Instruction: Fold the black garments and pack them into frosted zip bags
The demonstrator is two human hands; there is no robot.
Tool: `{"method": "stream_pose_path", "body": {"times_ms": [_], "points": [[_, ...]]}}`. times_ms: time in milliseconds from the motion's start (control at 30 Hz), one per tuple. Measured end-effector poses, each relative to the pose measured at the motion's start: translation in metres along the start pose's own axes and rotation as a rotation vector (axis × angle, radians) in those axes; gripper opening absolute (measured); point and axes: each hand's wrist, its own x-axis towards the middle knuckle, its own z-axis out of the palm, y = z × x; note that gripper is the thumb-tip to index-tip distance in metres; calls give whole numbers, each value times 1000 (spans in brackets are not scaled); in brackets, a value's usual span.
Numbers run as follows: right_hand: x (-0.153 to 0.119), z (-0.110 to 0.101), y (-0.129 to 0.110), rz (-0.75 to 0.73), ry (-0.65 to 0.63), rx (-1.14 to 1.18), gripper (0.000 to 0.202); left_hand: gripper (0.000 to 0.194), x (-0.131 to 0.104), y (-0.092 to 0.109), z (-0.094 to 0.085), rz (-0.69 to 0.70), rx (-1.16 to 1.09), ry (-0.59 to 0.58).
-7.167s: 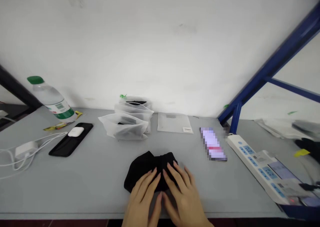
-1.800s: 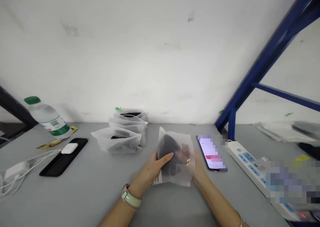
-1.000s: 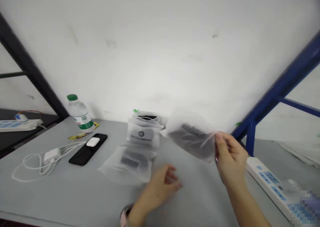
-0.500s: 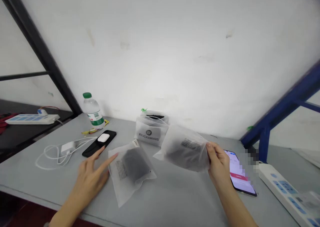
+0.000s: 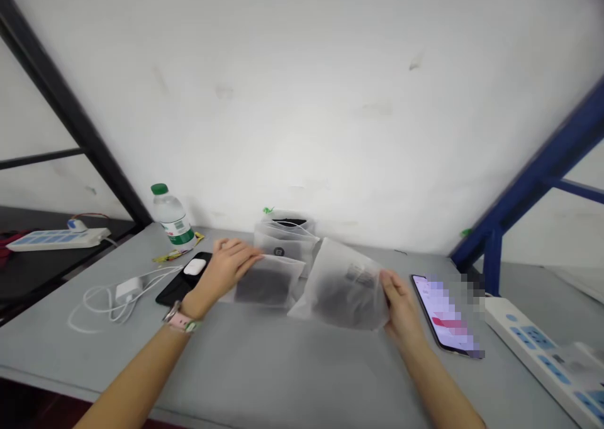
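Holding frosted bag (image 5: 346,300) in right hand (image 5: 400,303); printed lines (image 5: 360,275) unreadably blurred.

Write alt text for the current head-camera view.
A person's left hand grips a frosted bag, the right hand another, both showing dark contents, at a gray table. More bags stand behind; a green-capped bottle is on the left, a lit phone and power strip on the right.

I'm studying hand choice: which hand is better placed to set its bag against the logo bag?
Probably the left hand: its bag is directly in front of the logo bag; the right hand is farther away.
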Motion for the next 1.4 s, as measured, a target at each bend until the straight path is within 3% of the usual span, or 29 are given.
{"method": "stream_pose_path", "body": {"times_ms": [133,267,400,533,633,733,800,900,1000,1067,1133,1200,1267,1333,1400], "points": [[-14,14,18,39,-196,-92,37,18,23,0,30,-33,-70,37],[-28,43,27,-10,-331,-187,37,17,15,-7,51,-183,-129,244],[-30,86,34,-80,-340,-212,35,33,-6,-25,50,-422,-269,504],[-24,122,54,-259,-412,-333,30,43,-20,-45,45,-562,-492,624],[-24,131,66,-426,-364,-417,25,45,-23,-51,43,-613,-590,678],[-20,126,61,-503,-313,-467,19,45,-22,-48,41,-626,-617,708],[-6,118,49,-538,-237,-503,23,43,-21,-45,37,-617,-599,711],[40,107,28,-539,-60,-572,32,35,-22,-36,30,-591,-519,730],[102,106,17,-483,-120,-637,31,28,-30,-12,23,-567,-393,839],[136,110,17,-439,-210,-685,27,25,-41,19,24,-537,-327,905],[159,117,20,-411,-306,-723,25,18,-54,59,33,-439,-313,828],[169,123,24,-400,-389,-752,19,20,-62,98,46,-254,-142,549],[171,128,30,-400,-437,-774,11,41,-65,127,61,-264,46,333],[167,131,36,-406,-456,-785,13,64,-63,142,73,-277,146,171],[160,134,42,-412,-465,-784,15,75,-59,144,83,-270,187,90]]}}
